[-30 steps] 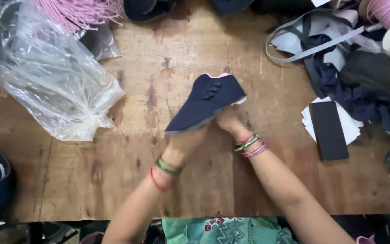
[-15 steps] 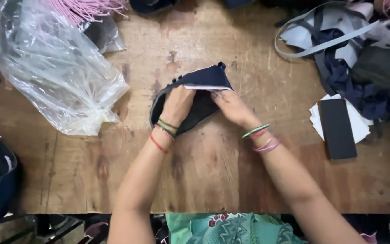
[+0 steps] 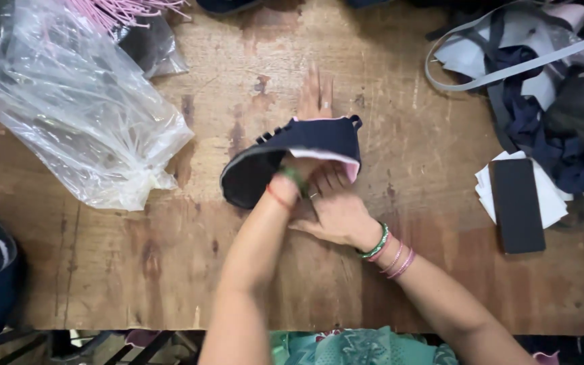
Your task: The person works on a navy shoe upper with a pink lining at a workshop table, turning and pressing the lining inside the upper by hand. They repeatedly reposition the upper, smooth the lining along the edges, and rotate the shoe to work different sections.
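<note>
While left hand [image 3: 313, 94] fills navy shoe upper [image 3: 292, 162], fingers straight, right hand [image 3: 336, 213] pinching rim

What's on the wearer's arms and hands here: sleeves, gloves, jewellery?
No sleeves or gloves: both forearms bare. The left hand has thin green and red bangles at the wrist. The right hand has a green beaded bangle, pink bangles, and a thin ring on one finger.

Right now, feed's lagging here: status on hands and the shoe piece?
Left hand pushed through navy shoe upper, fingers out. Right hand gripping its rim. Plastic bag lies apart.
</note>
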